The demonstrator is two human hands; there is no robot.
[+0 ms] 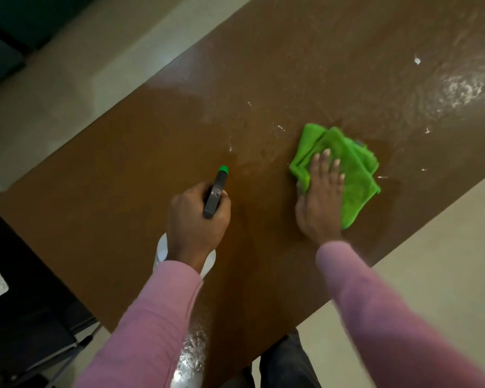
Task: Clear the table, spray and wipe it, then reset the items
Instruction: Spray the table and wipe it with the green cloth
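The table [123,177] is a glossy brown slab seen slantwise; its top shines with wet streaks and white foamy droplets [459,91], thickest toward the far right, and a smaller shiny patch sits at the near edge between the arms. A bright green cloth [356,175], folded into several layers, lies flat on the table right of the middle. The right hand [319,203] lies on the cloth's near left part; its fingers [326,163] are straight and close together, pressing down and gripping nothing.

The left hand [193,219] holds a spray bottle [217,194] over the table, left of the cloth and apart from it; its fingers are curled tight, clamped round the bottle's neck. The grey sprayer head juts past the knuckles; its green nozzle [223,170] points toward the far side; the white body shows below the wrist; whether the bottle's base touches the table I cannot tell. Both arms wear pink sleeves [151,317].

Pale floor [431,275] lies along both long sides; dark furniture [25,317] stands close against the near left corner; dark trousers [286,365] show at the near edge. The right edge runs near the cloth's lower corner; open brown surface stretches left of the bottle and across the far side.
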